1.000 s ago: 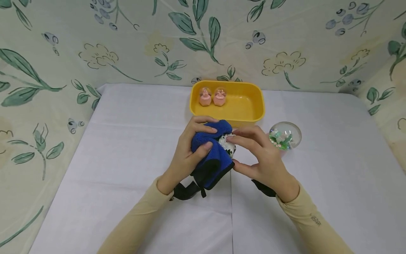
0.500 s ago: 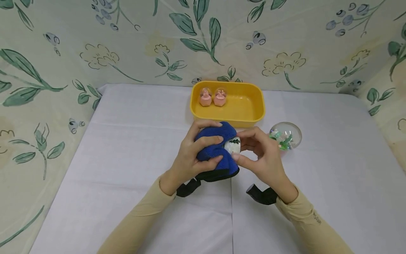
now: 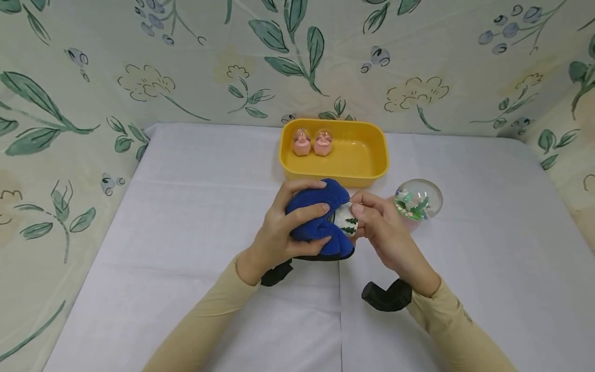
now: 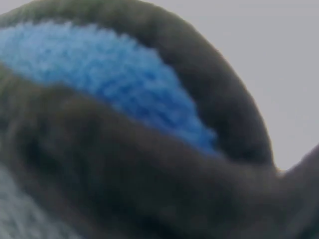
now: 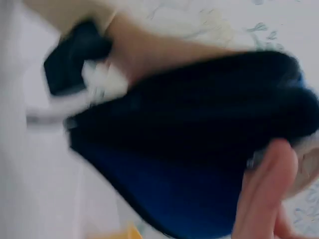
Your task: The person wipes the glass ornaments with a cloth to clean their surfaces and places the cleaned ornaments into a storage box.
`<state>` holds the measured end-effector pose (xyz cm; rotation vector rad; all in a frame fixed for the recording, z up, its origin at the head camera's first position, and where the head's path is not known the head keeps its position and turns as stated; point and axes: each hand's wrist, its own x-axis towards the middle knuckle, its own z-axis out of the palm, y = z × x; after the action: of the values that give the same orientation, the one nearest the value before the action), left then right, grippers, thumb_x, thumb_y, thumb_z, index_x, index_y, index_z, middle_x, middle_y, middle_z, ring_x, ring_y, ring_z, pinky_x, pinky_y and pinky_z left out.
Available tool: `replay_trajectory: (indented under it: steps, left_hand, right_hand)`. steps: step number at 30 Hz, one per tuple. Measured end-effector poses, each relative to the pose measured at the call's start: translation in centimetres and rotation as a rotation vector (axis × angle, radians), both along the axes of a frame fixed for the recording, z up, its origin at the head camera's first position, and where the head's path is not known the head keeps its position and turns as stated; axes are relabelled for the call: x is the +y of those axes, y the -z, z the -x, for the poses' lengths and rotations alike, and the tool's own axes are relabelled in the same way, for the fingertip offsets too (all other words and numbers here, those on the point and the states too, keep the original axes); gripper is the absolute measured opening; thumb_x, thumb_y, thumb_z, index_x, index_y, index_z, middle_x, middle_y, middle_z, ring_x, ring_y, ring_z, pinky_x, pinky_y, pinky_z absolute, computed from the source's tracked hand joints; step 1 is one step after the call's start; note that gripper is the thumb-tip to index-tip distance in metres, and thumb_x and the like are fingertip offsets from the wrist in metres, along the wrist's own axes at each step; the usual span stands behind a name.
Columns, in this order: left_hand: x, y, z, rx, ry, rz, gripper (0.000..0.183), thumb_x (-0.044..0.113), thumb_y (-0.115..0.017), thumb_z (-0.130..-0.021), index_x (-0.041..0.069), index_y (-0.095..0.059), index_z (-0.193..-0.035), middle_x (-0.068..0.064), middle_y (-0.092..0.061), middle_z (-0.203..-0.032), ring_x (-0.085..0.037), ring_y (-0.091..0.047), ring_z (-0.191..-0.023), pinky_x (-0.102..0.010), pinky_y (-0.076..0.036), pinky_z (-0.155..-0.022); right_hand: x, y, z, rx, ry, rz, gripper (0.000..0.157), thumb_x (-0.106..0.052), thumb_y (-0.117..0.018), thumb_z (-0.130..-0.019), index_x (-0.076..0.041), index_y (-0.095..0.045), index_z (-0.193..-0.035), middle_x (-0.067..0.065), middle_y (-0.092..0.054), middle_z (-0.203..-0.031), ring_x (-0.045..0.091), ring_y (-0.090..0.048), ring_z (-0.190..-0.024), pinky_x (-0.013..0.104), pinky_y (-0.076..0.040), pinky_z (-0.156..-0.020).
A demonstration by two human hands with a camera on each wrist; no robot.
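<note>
My left hand (image 3: pixel 288 225) grips a plush blue cloth (image 3: pixel 316 199) with a black border, bunched around a snow globe. Out of the cloth's right side pokes the globe's white base (image 3: pixel 346 221), patterned with green pine trees; its dome is hidden. Thumb and fingers of my right hand (image 3: pixel 388 235) pinch that base. In the left wrist view the blue pile (image 4: pixel 109 69) shows between dark, blurred fingers. The right wrist view has the cloth's shadowed underside (image 5: pixel 169 184) beside my right fingers (image 5: pixel 264 199).
Behind the hands stands a yellow tray (image 3: pixel 358 147) holding two small pink clear-domed figures (image 3: pixel 312 143). A larger clear globe (image 3: pixel 420 199) with flowers inside and a pink base sits just right of my right hand. Patterned fabric hangs behind the white-covered table (image 3: pixel 209 155).
The left fingers have spread further over the cloth. The white base has turned and sticks out more to the right, and my right hand has closed from loosely spread fingers to a pinch on it.
</note>
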<state>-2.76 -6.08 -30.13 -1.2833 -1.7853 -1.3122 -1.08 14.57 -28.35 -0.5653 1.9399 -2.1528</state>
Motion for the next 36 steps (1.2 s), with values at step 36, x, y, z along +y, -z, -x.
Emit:
replay_trajectory:
  steps: [36]
  left_hand:
    - [-0.73,-0.27,0.64,-0.195,-0.03,-0.23,0.053,0.045,-0.066,-0.087,0.012,-0.046,-0.123,-0.03,-0.044,-0.122,-0.037,-0.047,-0.113,-0.049,-0.043,-0.094]
  right_hand:
    - [0.54,0.09,-0.29,-0.042,-0.106,0.263,0.029,-0.014,-0.062,-0.089,-0.009,-0.049,-0.115,0.01,-0.054,-0.107,0.019,-0.052,-0.093,0.025,-0.049,-0.078]
